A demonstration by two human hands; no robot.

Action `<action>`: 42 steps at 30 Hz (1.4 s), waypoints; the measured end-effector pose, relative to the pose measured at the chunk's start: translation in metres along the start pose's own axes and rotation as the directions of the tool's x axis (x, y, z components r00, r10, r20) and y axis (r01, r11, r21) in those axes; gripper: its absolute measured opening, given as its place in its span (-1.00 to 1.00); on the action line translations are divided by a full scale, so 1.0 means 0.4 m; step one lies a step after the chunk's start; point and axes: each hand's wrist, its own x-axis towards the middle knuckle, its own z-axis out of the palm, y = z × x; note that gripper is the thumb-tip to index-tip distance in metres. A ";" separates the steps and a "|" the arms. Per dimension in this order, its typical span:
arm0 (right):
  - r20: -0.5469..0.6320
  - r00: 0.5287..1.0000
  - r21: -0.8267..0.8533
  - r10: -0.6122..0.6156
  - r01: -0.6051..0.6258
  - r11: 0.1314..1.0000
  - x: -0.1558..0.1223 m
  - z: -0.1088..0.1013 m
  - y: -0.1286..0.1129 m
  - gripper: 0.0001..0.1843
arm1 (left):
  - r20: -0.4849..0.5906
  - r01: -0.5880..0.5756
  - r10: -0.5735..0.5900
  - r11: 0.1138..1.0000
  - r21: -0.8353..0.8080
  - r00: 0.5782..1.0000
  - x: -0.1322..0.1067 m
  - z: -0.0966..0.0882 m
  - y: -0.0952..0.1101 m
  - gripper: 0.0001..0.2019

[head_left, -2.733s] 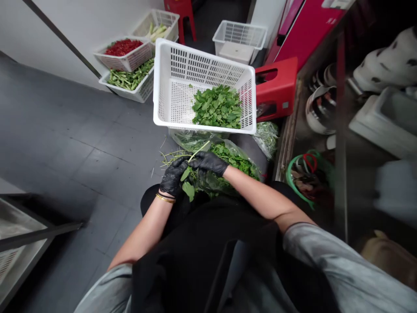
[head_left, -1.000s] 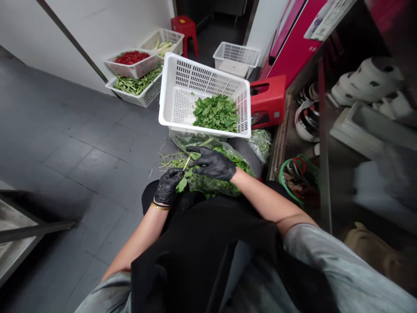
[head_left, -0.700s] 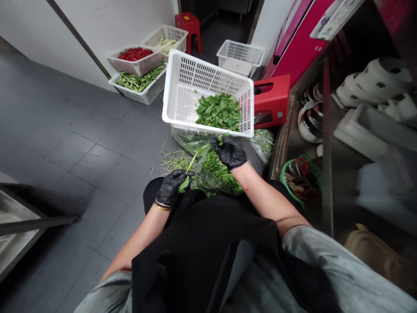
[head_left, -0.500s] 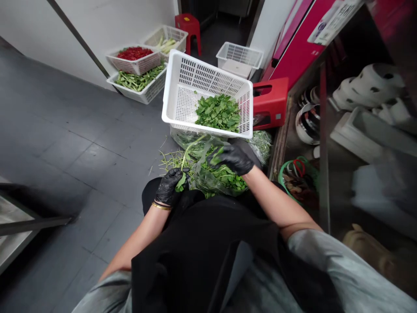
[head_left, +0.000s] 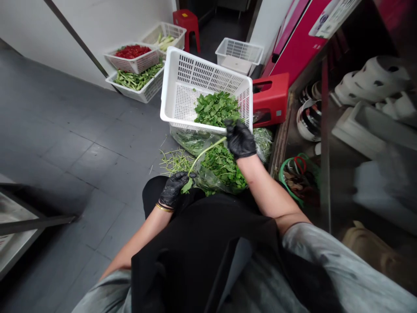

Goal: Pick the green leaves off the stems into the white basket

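Note:
My left hand (head_left: 173, 190), in a black glove, is closed around a leafy green stem (head_left: 206, 150). The stem's long end slants up to the right, and a leaf hangs below my fingers. My right hand (head_left: 240, 140), also gloved in black, is over the near right rim of a white perforated basket (head_left: 169, 104). Green leaves show at its curled fingertips, somewhat blurred. Inside the basket lies a heap of picked leaves (head_left: 215, 108). Between my hands sits an open plastic bag of leafy greens (head_left: 223, 167). Bare stems (head_left: 176, 161) are piled beside it at the left.
Baskets of red chillies (head_left: 133, 52) and green vegetables (head_left: 138, 79) stand by the wall. A red stool (head_left: 272, 100) is right of the large basket; another stool (head_left: 187, 26) stands farther back. Shelving with white containers (head_left: 361, 126) lines the right side.
My right hand has moved up and forward from the bag to the basket's rim. The stem in my left hand now leans farther to the right.

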 end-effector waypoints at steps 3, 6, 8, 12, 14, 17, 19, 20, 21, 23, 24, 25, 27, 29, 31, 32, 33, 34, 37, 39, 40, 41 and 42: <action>0.088 0.978 -0.112 0.190 -0.180 0.977 -0.027 -0.012 -0.017 -0.73 | -0.056 -0.056 0.047 0.986 -0.155 0.997 0.013 -0.002 0.010 -0.72; 0.180 0.865 -0.318 0.468 -0.399 0.860 -0.104 0.033 0.059 -0.58 | -0.087 -0.085 0.066 0.968 -0.235 0.994 0.039 0.011 0.002 -0.71; 0.156 0.872 -0.329 0.464 -0.397 0.857 -0.142 0.072 0.124 -0.54 | -0.107 -0.085 0.061 0.967 -0.239 0.992 0.056 0.022 -0.015 -0.68; 0.161 0.872 -0.365 0.462 -0.382 0.849 -0.139 0.101 0.191 -0.58 | -0.178 -0.155 0.131 0.979 -0.129 0.975 0.075 0.040 -0.045 -0.62; 0.175 0.826 -0.400 0.535 -0.437 0.806 -0.119 0.089 0.193 -0.59 | -0.159 -0.186 0.170 0.978 -0.092 0.973 0.081 0.052 -0.045 -0.58; 0.182 0.786 -0.472 0.590 -0.457 0.754 -0.094 0.061 0.188 -0.60 | -0.041 -0.117 0.112 0.977 -0.180 0.993 0.093 0.065 -0.020 -0.48; 0.202 0.762 -0.599 0.615 -0.400 0.694 -0.086 0.045 0.187 -0.66 | 0.054 -0.024 0.038 0.970 -0.242 0.998 0.105 0.061 0.005 -0.44; 0.211 0.740 -0.682 0.639 -0.357 0.639 -0.084 0.039 0.189 -0.69 | 0.083 0.007 0.014 0.967 -0.256 0.996 0.113 0.054 0.017 -0.43; 0.213 0.713 -0.755 0.668 -0.314 0.576 -0.081 0.034 0.192 -0.70 | 0.096 0.029 -0.004 0.967 -0.253 0.995 0.123 0.045 0.026 -0.44; 0.189 0.689 -0.815 0.699 -0.288 0.503 -0.074 0.023 0.199 -0.68 | 0.061 0.028 -0.015 0.977 -0.213 0.998 0.146 0.022 0.038 -0.47; 0.163 0.703 -0.795 0.692 -0.322 0.514 -0.066 0.015 0.202 -0.66 | 0.025 0.020 -0.015 0.982 -0.185 1.000 0.159 0.010 0.041 -0.48; 0.129 0.735 -0.745 0.666 -0.371 0.554 -0.054 0.006 0.204 -0.65 | -0.018 0.006 -0.009 0.987 -0.162 1.000 0.172 -0.003 0.044 -0.50; 0.047 0.824 -0.594 0.565 -0.432 0.679 -0.010 -0.019 0.199 -0.63 | -0.099 -0.024 0.009 0.989 -0.145 0.995 0.202 -0.032 0.052 -0.55; -0.034 0.910 -0.469 0.413 -0.380 0.797 0.071 -0.050 0.179 -0.62 | -0.163 -0.030 0.006 0.989 -0.144 0.987 0.232 -0.066 0.069 -0.59; -0.101 0.971 -0.426 0.218 -0.240 0.872 0.189 -0.087 0.149 -0.64 | -0.262 -0.008 -0.019 0.995 -0.101 0.965 0.265 -0.106 0.093 -0.62; -0.134 0.985 -0.446 0.112 -0.161 0.881 0.256 -0.106 0.131 -0.65 | -0.356 0.000 -0.019 0.999 -0.054 0.934 0.281 -0.125 0.104 -0.66; -0.164 0.987 -0.498 0.001 -0.084 0.863 0.325 -0.124 0.114 -0.65 | -0.458 0.007 -0.004 1.000 0.006 0.889 0.296 -0.143 0.113 -0.70; -0.176 0.980 -0.591 -0.095 -0.028 0.806 0.389 -0.142 0.098 -0.62 | -0.540 0.028 0.008 0.998 0.058 0.842 0.310 -0.159 0.120 -0.71; -0.074 0.991 -0.936 -0.110 -0.031 0.351 0.510 -0.188 0.066 -0.41 | -0.622 0.062 0.029 0.990 0.124 0.782 0.336 -0.187 0.124 -0.72; -0.024 1.000 -0.997 -0.011 -0.023 0.071 0.504 -0.215 0.067 -0.52 | -0.606 -0.012 0.076 0.994 0.109 0.792 0.341 -0.188 0.119 -0.67; -0.018 0.999 -1.000 0.027 -0.018 0.003 0.476 -0.228 0.078 -0.64 | -0.598 -0.069 0.120 0.992 0.107 0.792 0.340 -0.184 0.117 -0.61; -0.016 0.997 -1.000 0.072 -0.015 -0.024 0.433 -0.241 0.095 -0.75 | -0.585 -0.122 0.170 0.985 0.122 0.793 0.339 -0.179 0.115 -0.59; -0.019 0.992 -1.000 0.124 -0.016 -0.023 0.379 -0.256 0.117 -0.84 | -0.556 -0.154 0.211 0.977 0.149 0.804 0.338 -0.171 0.115 -0.61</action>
